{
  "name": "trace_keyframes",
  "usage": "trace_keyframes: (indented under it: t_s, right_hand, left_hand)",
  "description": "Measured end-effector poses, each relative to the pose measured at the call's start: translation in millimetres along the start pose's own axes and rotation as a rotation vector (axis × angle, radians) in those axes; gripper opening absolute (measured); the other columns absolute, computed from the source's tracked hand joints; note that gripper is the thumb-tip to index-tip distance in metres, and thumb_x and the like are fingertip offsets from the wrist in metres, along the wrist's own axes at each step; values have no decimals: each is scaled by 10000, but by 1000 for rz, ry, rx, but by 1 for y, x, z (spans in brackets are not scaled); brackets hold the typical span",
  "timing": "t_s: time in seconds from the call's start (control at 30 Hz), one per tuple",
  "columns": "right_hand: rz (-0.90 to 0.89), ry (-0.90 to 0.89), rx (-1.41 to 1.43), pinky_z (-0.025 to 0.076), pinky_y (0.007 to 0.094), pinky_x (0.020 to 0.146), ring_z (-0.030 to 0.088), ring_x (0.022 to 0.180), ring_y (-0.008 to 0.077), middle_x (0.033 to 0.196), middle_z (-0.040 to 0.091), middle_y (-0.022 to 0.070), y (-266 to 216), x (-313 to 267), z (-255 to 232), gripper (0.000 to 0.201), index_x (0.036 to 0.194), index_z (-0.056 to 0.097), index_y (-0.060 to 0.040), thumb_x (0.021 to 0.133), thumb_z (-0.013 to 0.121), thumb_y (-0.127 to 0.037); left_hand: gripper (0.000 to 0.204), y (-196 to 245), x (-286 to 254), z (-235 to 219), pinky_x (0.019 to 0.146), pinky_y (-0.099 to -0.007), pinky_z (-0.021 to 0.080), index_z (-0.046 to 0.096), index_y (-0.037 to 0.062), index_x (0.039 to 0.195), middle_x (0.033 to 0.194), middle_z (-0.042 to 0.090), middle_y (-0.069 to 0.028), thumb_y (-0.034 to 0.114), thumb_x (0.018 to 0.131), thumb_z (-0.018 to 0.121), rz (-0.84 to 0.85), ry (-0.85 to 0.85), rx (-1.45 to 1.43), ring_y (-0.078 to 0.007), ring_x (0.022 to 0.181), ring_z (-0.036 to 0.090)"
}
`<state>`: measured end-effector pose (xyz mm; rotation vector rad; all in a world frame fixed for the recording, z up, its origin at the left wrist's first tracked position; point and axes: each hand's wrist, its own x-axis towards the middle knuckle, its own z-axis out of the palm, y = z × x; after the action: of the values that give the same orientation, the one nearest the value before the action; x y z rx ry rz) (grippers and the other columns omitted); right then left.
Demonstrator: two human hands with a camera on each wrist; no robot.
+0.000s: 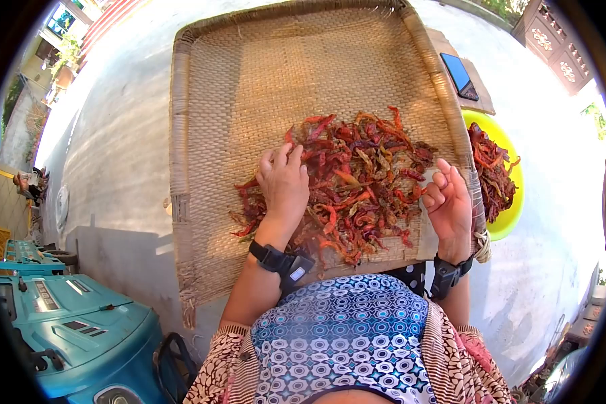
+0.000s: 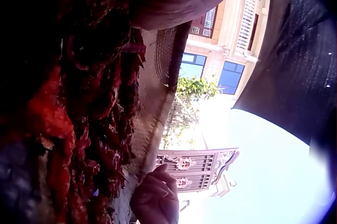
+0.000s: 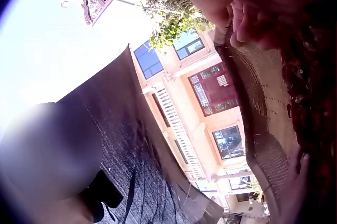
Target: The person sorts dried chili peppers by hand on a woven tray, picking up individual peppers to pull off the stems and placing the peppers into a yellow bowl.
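Note:
A heap of dried red chili peppers [image 1: 357,182] lies on a woven bamboo tray [image 1: 316,67]. My left hand [image 1: 284,185] is over the left side of the heap, palm down, its fingers spread and lightly bent with the tips at the peppers. At the tray's right rim is my right hand [image 1: 449,205], turned partly palm up with several fingers curled inward. I cannot tell whether a pepper is inside it. The right wrist view shows its bent fingers [image 3: 253,24] close up, above the tray. Peppers fill the dark left part of the left wrist view.
A yellow-green basin [image 1: 515,202] with more dried peppers stands right of the tray. Behind it, a phone [image 1: 459,77] lies on cardboard [image 1: 485,94]. A teal vehicle [image 1: 94,330] is at the lower left. The tray has a raised rim [image 1: 180,135].

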<state>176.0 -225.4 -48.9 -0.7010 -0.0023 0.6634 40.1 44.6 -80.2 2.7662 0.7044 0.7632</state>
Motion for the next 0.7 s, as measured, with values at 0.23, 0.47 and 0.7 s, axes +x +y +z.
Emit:
trace_keyframes:
  t_s: [0.23,0.47,0.7]
  right_hand:
    - [43,-19,-308,429,252,588,483,626,87,799,564,0,27,-8,25,237,1139,582,-37,1010,501,-219]
    - [131,-200,-642,453,207,610,533,650,65,855,609,20,45,-11,42,225,1163,576,-53,1007,522,-205]
    - [193,-245,-786,463,179,537,569,590,46,845,651,30,49,-14,67,234,1147,572,-44,1003,540,-226]
  left_hand:
    - [142,-2,3,-12,927,-442,385,640,94,1007,1059,640,-40,92,865,647,-66,-15,-93,-294,1036,523]
    - [176,20,3,-33,777,-230,488,571,35,1143,968,646,-29,105,982,555,-308,-80,-1250,-73,872,591]
    - [202,29,-5,-29,784,-245,499,571,31,1153,965,664,-42,109,967,584,-245,-436,-1379,-104,904,632]
